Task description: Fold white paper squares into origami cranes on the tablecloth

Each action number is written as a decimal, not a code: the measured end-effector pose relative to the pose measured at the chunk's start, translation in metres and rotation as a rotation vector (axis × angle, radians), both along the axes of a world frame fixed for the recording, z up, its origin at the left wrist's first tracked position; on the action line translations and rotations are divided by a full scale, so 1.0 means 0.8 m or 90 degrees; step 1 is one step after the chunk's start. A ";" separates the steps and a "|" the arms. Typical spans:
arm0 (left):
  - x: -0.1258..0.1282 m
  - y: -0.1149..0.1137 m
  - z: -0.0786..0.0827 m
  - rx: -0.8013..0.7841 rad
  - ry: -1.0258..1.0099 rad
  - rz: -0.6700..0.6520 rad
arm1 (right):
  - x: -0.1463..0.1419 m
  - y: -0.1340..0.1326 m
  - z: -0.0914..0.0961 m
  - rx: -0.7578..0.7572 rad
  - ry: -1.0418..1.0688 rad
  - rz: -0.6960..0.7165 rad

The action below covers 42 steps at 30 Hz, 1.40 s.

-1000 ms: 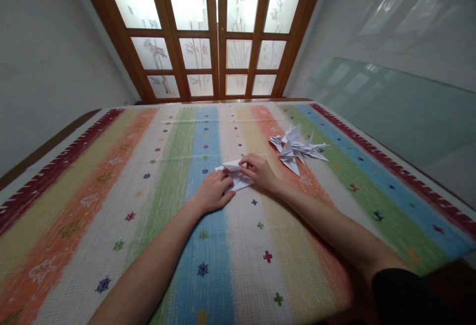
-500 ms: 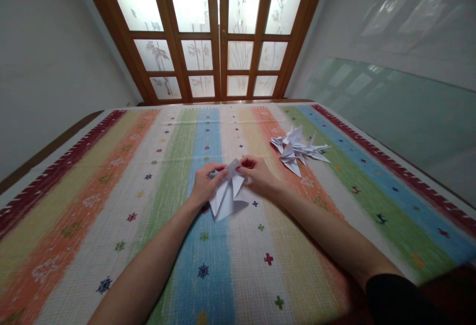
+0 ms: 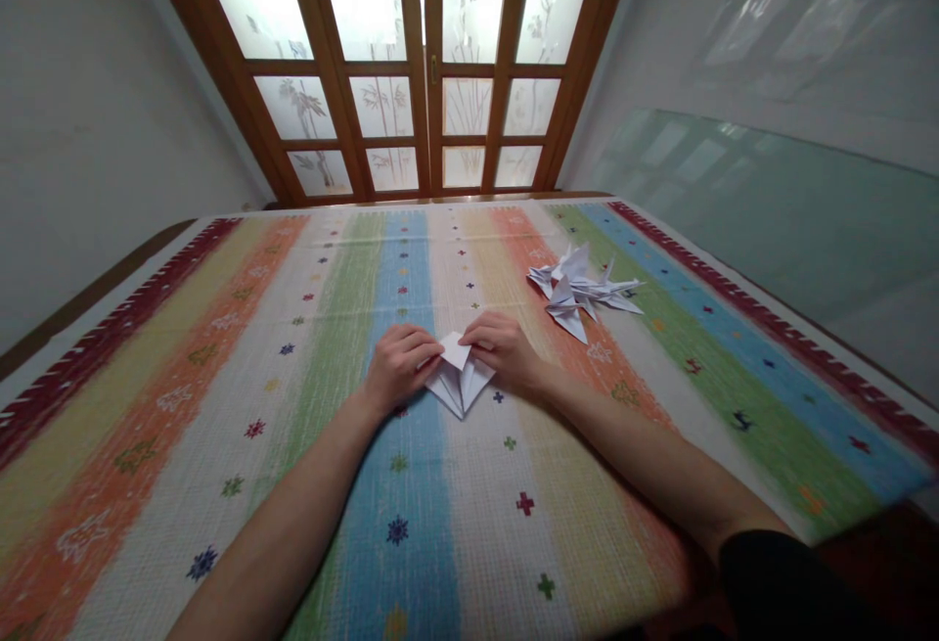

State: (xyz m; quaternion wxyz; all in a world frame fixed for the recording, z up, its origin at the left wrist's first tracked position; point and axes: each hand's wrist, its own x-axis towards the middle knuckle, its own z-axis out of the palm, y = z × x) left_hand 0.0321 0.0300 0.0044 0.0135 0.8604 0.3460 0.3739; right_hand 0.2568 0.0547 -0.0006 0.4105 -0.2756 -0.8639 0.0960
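A folded sheet of white paper [image 3: 461,385] lies on the striped cloth in front of me, one point toward me and a small flap folded down at its far end. My left hand [image 3: 402,365] pinches its left side, fingers closed near the flap. On the other side my right hand [image 3: 503,347] is closed too, thumb and fingers gripping the paper's right edge by the flap. The fingertips cover parts of both side edges.
Several folded white paper cranes [image 3: 579,289] lie in a cluster beyond my right hand. A striped tablecloth [image 3: 293,406] covers the table. Behind it stand wooden doors with frosted panes [image 3: 378,108]; a glass panel [image 3: 770,201] leans along the right wall.
The paper's top flap now lies folded down toward me, and the lower flaps have come together into a neat point. Both hands have shifted to its two sides.
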 end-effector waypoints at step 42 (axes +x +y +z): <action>0.026 -0.023 -0.006 -0.254 0.401 0.091 | -0.004 -0.012 0.009 -0.504 0.027 -0.217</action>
